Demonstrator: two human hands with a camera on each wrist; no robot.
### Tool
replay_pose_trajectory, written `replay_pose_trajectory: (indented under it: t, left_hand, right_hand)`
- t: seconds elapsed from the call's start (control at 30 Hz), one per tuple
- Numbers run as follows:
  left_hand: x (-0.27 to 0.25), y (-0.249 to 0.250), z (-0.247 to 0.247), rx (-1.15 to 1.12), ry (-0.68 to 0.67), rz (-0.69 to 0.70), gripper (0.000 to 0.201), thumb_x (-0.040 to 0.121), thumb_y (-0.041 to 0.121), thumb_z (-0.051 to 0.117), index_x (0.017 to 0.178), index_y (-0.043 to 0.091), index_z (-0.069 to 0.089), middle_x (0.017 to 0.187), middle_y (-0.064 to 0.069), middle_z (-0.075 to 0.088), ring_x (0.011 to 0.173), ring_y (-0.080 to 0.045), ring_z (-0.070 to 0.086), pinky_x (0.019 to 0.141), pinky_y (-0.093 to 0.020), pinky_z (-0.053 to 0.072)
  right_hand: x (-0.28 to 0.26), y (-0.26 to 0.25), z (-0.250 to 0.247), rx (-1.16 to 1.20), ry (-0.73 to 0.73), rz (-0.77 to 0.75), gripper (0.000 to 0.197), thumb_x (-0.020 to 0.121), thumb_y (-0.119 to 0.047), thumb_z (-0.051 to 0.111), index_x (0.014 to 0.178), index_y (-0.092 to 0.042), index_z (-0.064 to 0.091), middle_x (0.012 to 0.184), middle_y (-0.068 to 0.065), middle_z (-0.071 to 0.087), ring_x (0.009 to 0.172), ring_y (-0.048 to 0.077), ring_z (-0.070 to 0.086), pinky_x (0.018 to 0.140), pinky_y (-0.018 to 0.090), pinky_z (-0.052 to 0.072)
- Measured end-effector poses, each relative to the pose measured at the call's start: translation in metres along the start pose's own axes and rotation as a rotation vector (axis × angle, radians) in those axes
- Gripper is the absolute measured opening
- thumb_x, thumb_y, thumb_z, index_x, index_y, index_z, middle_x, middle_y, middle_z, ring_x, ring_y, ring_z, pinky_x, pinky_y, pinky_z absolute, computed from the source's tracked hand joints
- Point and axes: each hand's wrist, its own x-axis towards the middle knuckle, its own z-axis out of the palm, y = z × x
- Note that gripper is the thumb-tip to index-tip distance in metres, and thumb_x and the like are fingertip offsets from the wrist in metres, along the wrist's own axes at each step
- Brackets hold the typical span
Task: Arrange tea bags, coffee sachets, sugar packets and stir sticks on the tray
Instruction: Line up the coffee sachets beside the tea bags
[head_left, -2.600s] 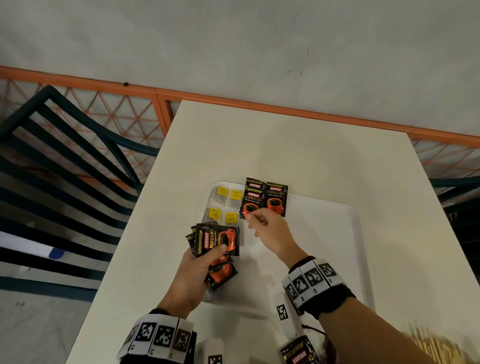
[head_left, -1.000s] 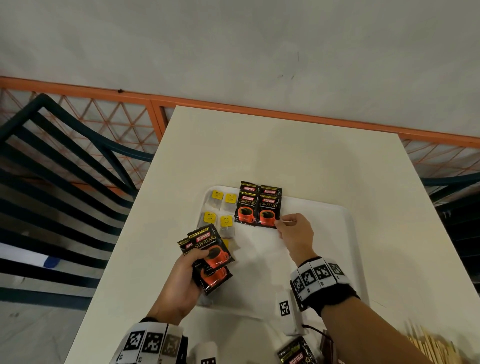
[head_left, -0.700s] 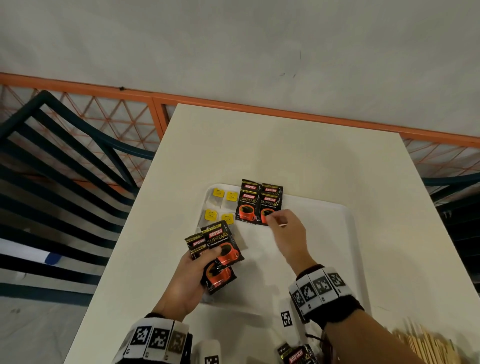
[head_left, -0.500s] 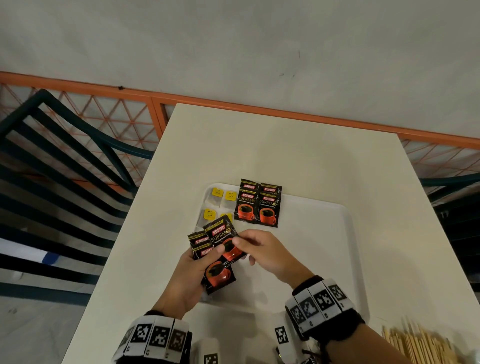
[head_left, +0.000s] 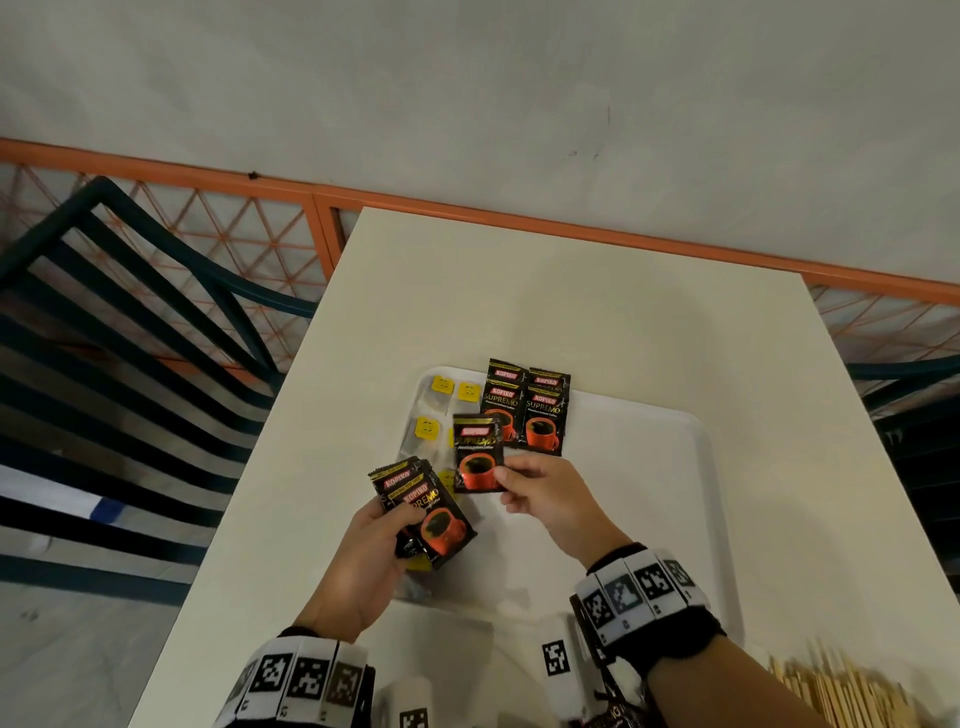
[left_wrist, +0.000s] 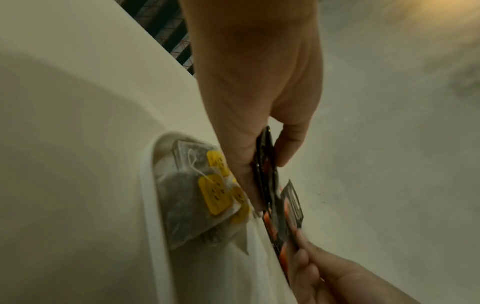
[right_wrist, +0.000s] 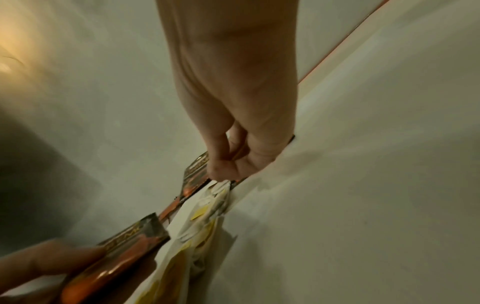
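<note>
A white tray (head_left: 675, 467) lies on the table. Two overlapping pairs of black coffee sachets (head_left: 527, 410) rest at its far left, beside tea bags (head_left: 441, 410) with yellow tags. My left hand (head_left: 405, 525) grips a small stack of coffee sachets (head_left: 431, 519) over the tray's left edge. My right hand (head_left: 506, 486) pinches a single coffee sachet (head_left: 478, 457) by its lower right corner, held just in front of the laid ones. In the left wrist view the stack (left_wrist: 265, 164) sits between thumb and fingers, above the tea bags (left_wrist: 197, 185). The right wrist view shows the pinched sachet (right_wrist: 194, 176).
Wooden stir sticks (head_left: 841, 691) lie at the near right off the tray. White marker-tagged objects (head_left: 556, 660) stand at the near edge. A dark slatted chair (head_left: 130, 364) is left of the table, an orange railing (head_left: 519, 218) behind it.
My right hand left the laid sachets, came back to the stack in my left hand, took one sachet and now carries it toward the row. My left hand has barely moved.
</note>
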Motion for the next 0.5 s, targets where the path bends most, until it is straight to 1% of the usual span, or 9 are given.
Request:
replay_pose_trajectory:
  t: [0.07,0.1,0.17,0.27,0.33,0.4,0.43,0.5]
  left_hand:
    - [0.000,0.001,-0.001,-0.009,0.027,0.000,0.020,0.089,-0.002,0.046,0.102,0.006,0.060,0.088,-0.014,0.070,0.079,-0.027,0.066,0.061,-0.036,0.054]
    - [0.000,0.001,-0.001,-0.018,0.041,-0.001,0.020,0.089,-0.002,0.047,0.102,0.005,0.059,0.089,-0.015,0.069,0.080,-0.028,0.065,0.058,-0.035,0.055]
    - [0.000,0.001,-0.001,-0.026,0.061,-0.002,0.020,0.089,-0.002,0.047,0.104,0.005,0.059,0.093,-0.017,0.067,0.083,-0.029,0.064,0.056,-0.034,0.057]
    - [0.000,-0.001,0.000,-0.003,0.063,0.007,0.020,0.089,-0.001,0.049,0.102,0.007,0.061,0.090,-0.014,0.071,0.082,-0.026,0.066,0.061,-0.034,0.056]
    - [-0.001,-0.001,0.000,0.003,0.062,0.010,0.019,0.088,-0.001,0.050,0.100,0.008,0.062,0.083,-0.010,0.073,0.078,-0.025,0.068,0.063,-0.035,0.055]
    - [-0.002,0.000,0.001,0.001,0.056,0.011,0.019,0.088,-0.001,0.051,0.101,0.007,0.062,0.084,-0.011,0.073,0.078,-0.025,0.068,0.063,-0.034,0.055]
    - [-0.003,0.000,0.001,0.000,0.058,0.011,0.019,0.088,-0.001,0.051,0.101,0.008,0.062,0.087,-0.012,0.072,0.080,-0.026,0.068,0.063,-0.034,0.054]
    - [-0.003,0.001,0.002,-0.006,0.069,0.008,0.017,0.089,-0.001,0.052,0.100,0.008,0.061,0.093,-0.013,0.070,0.085,-0.028,0.066,0.067,-0.036,0.052]
  right_hand:
    - [0.006,-0.002,-0.004,0.000,0.128,0.022,0.011,0.087,-0.008,0.061,0.098,-0.005,0.062,0.073,0.002,0.059,0.057,0.010,0.053,0.051,0.018,0.041]
    - [0.009,-0.003,-0.006,-0.019,0.196,0.030,0.010,0.086,-0.010,0.063,0.095,-0.009,0.061,0.072,0.000,0.058,0.057,0.010,0.051,0.051,0.018,0.038]
    - [0.017,-0.001,-0.007,-0.034,0.291,0.025,0.012,0.084,-0.012,0.065,0.095,-0.010,0.062,0.071,-0.002,0.056,0.059,0.010,0.046,0.052,0.018,0.035]
    - [0.027,0.002,-0.004,-0.043,0.350,0.010,0.018,0.083,-0.013,0.066,0.099,-0.005,0.066,0.076,-0.002,0.057,0.064,0.009,0.046,0.060,0.020,0.038]
    - [0.032,0.002,-0.001,-0.073,0.371,0.005,0.019,0.083,-0.014,0.067,0.100,-0.005,0.066,0.085,0.002,0.060,0.074,0.015,0.051,0.070,0.027,0.043]
    - [0.035,0.003,0.002,-0.097,0.387,-0.001,0.019,0.082,-0.014,0.067,0.098,-0.005,0.067,0.091,0.005,0.062,0.083,0.019,0.053,0.078,0.032,0.045]
    - [0.037,0.004,0.002,-0.113,0.390,-0.004,0.018,0.082,-0.015,0.067,0.098,-0.005,0.067,0.093,0.006,0.062,0.086,0.019,0.053,0.081,0.032,0.045]
    - [0.037,0.004,0.003,-0.162,0.402,-0.008,0.019,0.082,-0.015,0.067,0.099,-0.005,0.068,0.098,0.007,0.063,0.090,0.017,0.053,0.081,0.027,0.042]
